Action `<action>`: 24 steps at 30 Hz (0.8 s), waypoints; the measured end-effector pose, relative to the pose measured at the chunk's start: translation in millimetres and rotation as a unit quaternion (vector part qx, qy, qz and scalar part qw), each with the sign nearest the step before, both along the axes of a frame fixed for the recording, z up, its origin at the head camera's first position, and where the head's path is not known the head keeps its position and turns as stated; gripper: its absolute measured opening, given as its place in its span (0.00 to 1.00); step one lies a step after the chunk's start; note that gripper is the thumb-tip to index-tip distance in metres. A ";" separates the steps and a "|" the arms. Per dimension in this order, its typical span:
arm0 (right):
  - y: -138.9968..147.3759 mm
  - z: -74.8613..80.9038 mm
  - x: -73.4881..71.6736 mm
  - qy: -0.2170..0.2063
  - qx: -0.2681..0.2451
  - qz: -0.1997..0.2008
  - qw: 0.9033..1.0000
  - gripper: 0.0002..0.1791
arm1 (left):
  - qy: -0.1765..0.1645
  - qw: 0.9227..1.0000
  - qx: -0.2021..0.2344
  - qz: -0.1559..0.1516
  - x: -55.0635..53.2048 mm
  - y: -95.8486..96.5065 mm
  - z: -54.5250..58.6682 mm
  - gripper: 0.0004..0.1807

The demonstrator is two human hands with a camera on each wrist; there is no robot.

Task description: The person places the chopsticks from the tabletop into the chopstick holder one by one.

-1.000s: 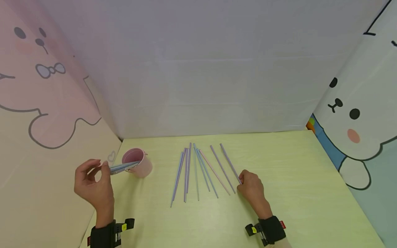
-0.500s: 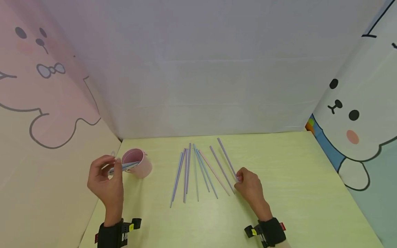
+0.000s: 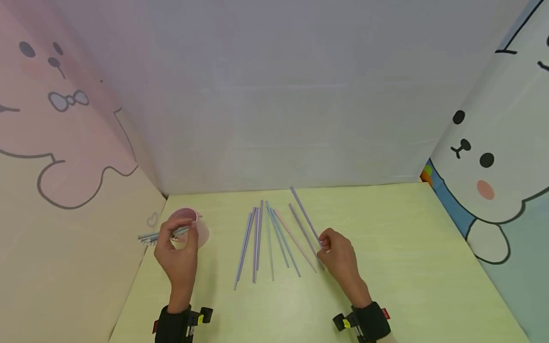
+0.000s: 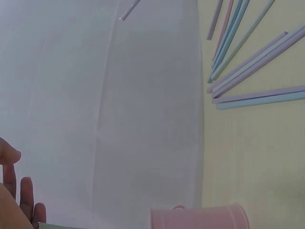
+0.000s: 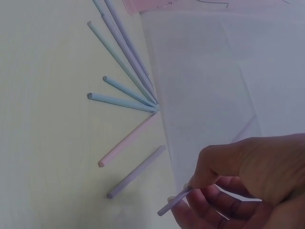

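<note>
In the head view my right hand (image 3: 340,255) pinches a thin purple stick (image 3: 305,215) near its lower end, the far end raised. The right wrist view shows that stick's near tip (image 5: 167,208) between thumb and fingers. My left hand (image 3: 177,252) is in front of a pink cup (image 3: 203,233), fingers loosely bent. Several pale sticks (image 3: 147,238) lean out of the cup, passing behind that hand. In the left wrist view my fingers (image 4: 27,195) are spread with no stick visible between them, and the cup (image 4: 200,219) lies lower right.
Several pastel sticks lie fanned across the table middle, among them a pink stick (image 3: 293,239), a green stick (image 3: 269,245) and a purple stick (image 3: 302,229). The pale yellow table (image 3: 407,267) ends at a white sheet (image 3: 274,119); printed sheets stand at both sides.
My left hand has moved right, from beside the stick ends to in front of the cup. My right hand has lifted and shifted the purple stick a little to the left.
</note>
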State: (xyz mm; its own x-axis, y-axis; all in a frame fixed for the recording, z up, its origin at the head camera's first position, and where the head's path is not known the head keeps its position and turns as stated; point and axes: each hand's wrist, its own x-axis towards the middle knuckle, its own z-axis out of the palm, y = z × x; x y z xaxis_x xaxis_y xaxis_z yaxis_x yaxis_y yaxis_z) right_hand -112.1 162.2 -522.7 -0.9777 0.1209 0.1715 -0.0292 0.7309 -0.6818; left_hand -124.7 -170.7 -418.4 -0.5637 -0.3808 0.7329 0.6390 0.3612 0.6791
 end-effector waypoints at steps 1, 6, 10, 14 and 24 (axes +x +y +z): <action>-1.0 0.3 0.2 0.004 -0.002 0.001 1.000 0.14 | -0.001 1.000 -0.005 0.005 0.2 1.2 0.1 0.08; -4.6 4.1 1.7 0.023 -0.009 0.004 1.000 0.14 | 0.007 1.000 -0.009 0.007 -0.2 1.3 2.7 0.07; -7.6 8.4 2.4 0.048 -0.011 0.009 0.999 0.14 | 0.025 0.999 0.010 -0.020 -0.2 0.9 6.4 0.07; -12.4 13.9 2.9 0.068 -0.024 0.025 0.997 0.14 | 0.038 0.997 0.029 -0.062 0.1 5.7 11.1 0.08; -32.5 28.3 6.8 0.098 -0.075 0.093 0.988 0.15 | -0.023 0.988 0.027 -0.149 2.4 30.4 11.5 0.15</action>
